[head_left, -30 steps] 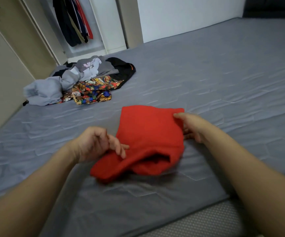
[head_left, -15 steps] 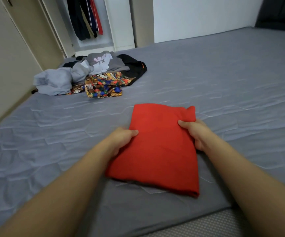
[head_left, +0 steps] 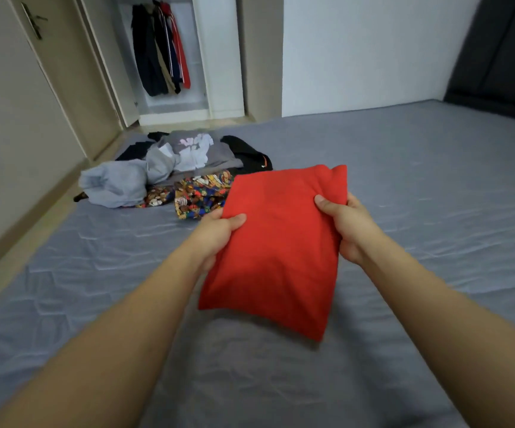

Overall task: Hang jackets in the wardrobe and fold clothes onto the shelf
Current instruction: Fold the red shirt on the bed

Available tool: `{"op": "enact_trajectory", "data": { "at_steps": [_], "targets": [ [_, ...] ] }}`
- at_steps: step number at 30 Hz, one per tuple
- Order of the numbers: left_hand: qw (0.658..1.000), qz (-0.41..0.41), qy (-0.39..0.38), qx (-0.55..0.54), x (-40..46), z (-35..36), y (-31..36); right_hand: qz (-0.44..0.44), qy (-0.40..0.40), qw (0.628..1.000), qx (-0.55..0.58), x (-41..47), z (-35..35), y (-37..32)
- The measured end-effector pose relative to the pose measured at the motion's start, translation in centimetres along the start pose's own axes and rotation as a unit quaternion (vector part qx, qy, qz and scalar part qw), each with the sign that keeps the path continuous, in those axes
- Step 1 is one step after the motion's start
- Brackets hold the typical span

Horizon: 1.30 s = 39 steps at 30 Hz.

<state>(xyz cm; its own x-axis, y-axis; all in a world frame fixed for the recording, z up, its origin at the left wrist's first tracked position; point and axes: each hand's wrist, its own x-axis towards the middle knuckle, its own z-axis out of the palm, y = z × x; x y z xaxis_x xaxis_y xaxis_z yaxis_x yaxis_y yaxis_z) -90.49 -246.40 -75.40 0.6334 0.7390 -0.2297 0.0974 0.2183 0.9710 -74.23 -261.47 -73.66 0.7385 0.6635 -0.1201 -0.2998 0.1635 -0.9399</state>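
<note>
Both hands, left and right, gripped the folded red cloth garment by its sides above the grey bed.

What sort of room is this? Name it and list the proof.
Most likely a bedroom. A wide bed with a grey sheet fills the view, an open wardrobe holds hanging jackets, and a pile of loose clothes lies on the bed.

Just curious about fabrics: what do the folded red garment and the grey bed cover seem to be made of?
Red garment: soft matte knit, probably cotton jersey; it sags limply between the hands, no sheen. Grey bed cover: looks like smooth quilted woven cloth, with stitched lines and slight puckers; fibre unclear.
</note>
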Motion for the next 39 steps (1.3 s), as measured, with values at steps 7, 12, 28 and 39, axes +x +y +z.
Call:
{"op": "enact_trajectory", "data": {
  "at_steps": [7, 12, 28, 39],
  "targets": [
    [0.971, 0.184, 0.038, 0.15, -7.6, -10.0, 27.8, 0.071, -0.138, 0.987, -0.051, -2.0, 16.8, -21.5],
    [0.959, 0.17, 0.007, 0.226, -17.0, -17.7, 50.6, 0.139, -0.283, 0.927, -0.203, -6.4, 29.8, -40.4],
    [0.951, 0.12, 0.029, 0.285, -37.2, -45.0, 80.4, 0.058, -0.377, 0.896, -0.227, -22.8, 72.6, -60.1],
    [0.891, 0.019, 0.039, 0.452, -23.7, -63.2, 84.1, -0.056, -0.327, 0.909, -0.254, -11.6, 89.5, -56.3]
  ]
}}
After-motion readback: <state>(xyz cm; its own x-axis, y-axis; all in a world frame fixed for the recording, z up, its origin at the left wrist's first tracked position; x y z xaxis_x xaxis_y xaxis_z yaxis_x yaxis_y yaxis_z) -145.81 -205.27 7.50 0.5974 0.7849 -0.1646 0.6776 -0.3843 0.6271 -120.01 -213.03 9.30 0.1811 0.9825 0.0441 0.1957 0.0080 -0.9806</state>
